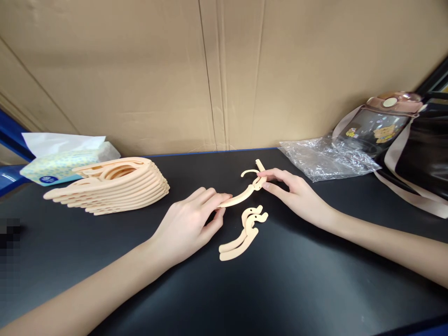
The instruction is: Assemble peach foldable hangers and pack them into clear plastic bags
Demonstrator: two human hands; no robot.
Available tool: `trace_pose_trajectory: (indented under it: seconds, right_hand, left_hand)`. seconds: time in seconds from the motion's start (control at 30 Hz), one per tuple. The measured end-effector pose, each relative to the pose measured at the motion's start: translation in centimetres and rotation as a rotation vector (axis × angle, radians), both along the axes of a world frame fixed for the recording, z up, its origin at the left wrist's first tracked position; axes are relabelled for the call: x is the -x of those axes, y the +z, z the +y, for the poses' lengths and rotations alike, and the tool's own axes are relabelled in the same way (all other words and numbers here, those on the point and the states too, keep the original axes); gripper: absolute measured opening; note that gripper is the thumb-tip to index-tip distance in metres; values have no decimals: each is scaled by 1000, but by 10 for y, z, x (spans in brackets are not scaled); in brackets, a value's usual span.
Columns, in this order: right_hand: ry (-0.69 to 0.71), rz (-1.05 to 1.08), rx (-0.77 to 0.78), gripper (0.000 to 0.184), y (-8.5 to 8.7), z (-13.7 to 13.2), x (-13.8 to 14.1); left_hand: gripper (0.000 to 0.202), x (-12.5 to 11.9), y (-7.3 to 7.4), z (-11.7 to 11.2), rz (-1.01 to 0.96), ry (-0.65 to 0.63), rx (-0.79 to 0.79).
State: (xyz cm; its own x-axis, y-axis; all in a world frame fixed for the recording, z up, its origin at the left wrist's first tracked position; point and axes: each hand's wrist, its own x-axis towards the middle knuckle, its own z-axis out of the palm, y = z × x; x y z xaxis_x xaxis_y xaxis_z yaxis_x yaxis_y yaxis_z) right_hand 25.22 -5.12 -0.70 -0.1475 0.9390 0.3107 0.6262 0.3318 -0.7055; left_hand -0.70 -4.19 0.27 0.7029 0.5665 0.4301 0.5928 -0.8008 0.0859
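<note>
My left hand [194,219] pinches the near end of a curved peach plastic hanger piece [241,193] above the black table. My right hand [292,191] pinches the same piece at its far end, by the small hook [250,172]. Two more curved peach pieces [243,235] lie stacked flat on the table just below, between my hands.
A stack of several peach hangers [112,186] sits at the left, with a tissue pack [61,161] behind it. A crumpled clear plastic bag [325,158] and a dark bag with a bottle [395,121] lie at the right. A cardboard wall [224,70] backs the black table [297,289].
</note>
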Motion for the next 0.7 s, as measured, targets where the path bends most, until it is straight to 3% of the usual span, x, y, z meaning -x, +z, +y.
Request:
trace_pose_trajectory:
  seconds: [0.7]
  right_hand:
    - [22, -251, -58, 22, 0, -2, 3]
  left_hand:
    - [37, 2, -5, 2, 26, -93, 127]
